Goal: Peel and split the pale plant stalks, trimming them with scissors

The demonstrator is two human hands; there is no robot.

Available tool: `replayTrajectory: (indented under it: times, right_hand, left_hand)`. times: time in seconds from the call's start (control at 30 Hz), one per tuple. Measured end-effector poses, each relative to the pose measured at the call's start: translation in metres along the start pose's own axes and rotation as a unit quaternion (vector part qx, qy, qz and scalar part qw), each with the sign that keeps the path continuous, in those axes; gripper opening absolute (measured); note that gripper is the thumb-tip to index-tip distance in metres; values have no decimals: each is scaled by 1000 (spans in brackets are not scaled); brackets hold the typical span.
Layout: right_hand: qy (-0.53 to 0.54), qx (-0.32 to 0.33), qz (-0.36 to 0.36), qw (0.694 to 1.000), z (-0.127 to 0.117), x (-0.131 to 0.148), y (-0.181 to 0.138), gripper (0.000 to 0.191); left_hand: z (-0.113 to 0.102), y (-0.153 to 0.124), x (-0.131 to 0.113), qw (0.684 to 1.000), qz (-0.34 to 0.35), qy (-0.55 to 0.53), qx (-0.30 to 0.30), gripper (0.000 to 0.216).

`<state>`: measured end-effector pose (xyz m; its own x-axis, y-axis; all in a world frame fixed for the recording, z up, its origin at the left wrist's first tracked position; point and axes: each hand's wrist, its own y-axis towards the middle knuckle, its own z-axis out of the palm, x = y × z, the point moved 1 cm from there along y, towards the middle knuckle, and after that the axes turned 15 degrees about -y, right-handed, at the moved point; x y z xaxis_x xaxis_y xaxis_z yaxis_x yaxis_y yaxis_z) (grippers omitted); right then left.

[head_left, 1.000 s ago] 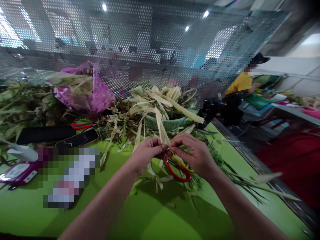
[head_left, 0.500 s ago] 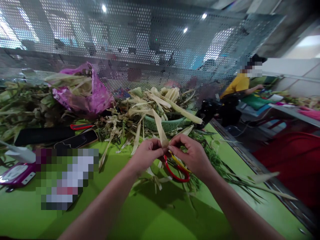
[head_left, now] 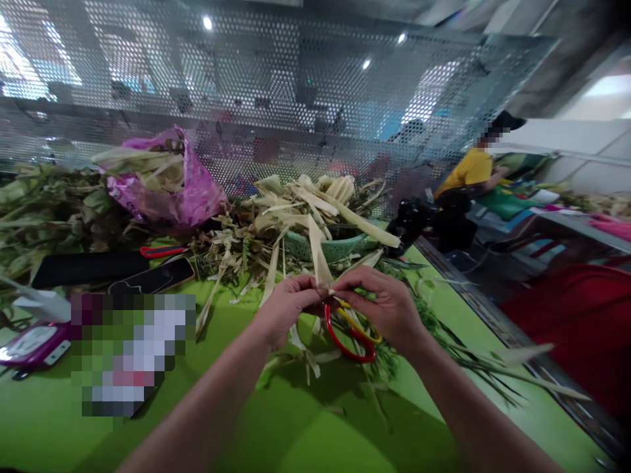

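Note:
A pale dried husk strip [head_left: 319,257] stands up from between my two hands, over the middle of the green table. My left hand [head_left: 290,305] is closed on its lower end, thumb against fingers. From the other side, my right hand [head_left: 379,302] pinches the same end, the fingertips of both hands nearly meeting. Just below the fingers are scissors with red and yellow handles [head_left: 362,355]; their blades are hidden by the hands. Behind, a green basket [head_left: 335,249] is heaped with dry husks [head_left: 315,190].
Left of the arms lie a dark phone [head_left: 158,276], a red-edged cutter [head_left: 162,251] and a purple device [head_left: 37,345]. A pink plastic bag [head_left: 192,190] of husks stands behind. Leafy stems [head_left: 434,328] lie at right. A person in yellow [head_left: 468,172] sits farther off.
The husk strip stands more upright, and its held end has shifted slightly. My right fingers have drawn closer together at the pinch. The view has moved a little.

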<state>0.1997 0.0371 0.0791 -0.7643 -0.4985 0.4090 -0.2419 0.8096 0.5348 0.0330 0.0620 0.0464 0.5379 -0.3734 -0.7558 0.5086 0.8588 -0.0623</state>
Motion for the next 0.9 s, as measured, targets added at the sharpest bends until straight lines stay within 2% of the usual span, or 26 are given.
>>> replayTrajectory:
  times: [0.27,0.47,0.6,0.77,0.9]
  right_hand:
    - [-5,9,79,997,6,1,-3,9]
    - [-10,12,86,996,7,2,-5,5]
    - [8,4,67,998,7,6,-5,3]
    - [17,-21,-28,999,5,8,-3,10]
    - [-6,-21,-43,999,2,6,-3,10]
  left_hand:
    - [3,0,2,999,44,21,23,15]
    - [5,-1,3,991,76,102,32,13]
    - [5,-1,2,991,73,111,17,11]
    - [2,-1,1,997,57,56,-16,13]
    - [1,-2,1,999,31,10,-12,10]
